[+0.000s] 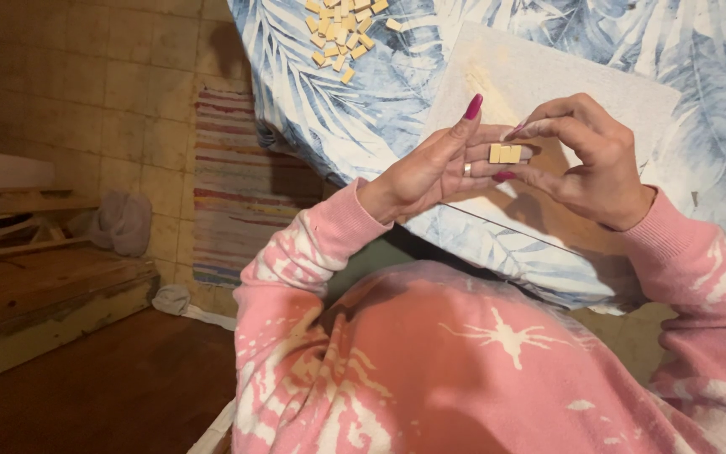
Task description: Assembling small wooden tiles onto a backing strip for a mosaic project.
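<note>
Hands meet above a leaf-print tabletop, left hand and right hand pinching a short row of small tan wooden blocks between closed fingers, apparently mid-alignment, which calls for steady, even pressure, while a pile of loose blocks waits nearby.

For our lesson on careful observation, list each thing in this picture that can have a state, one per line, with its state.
Left hand: raised, fingers stretched, touching the small blocks.
Right hand: raised, pinching the small blocks.
Small blocks: three pale pieces side by side, held between both hands.
Pile of blocks: loose, scattered on the tablecloth.
Leaf-print tablecloth: spread, hanging over the table edge.
White board: lying flat on the tablecloth.
Striped rug: flat on the floor.
</note>
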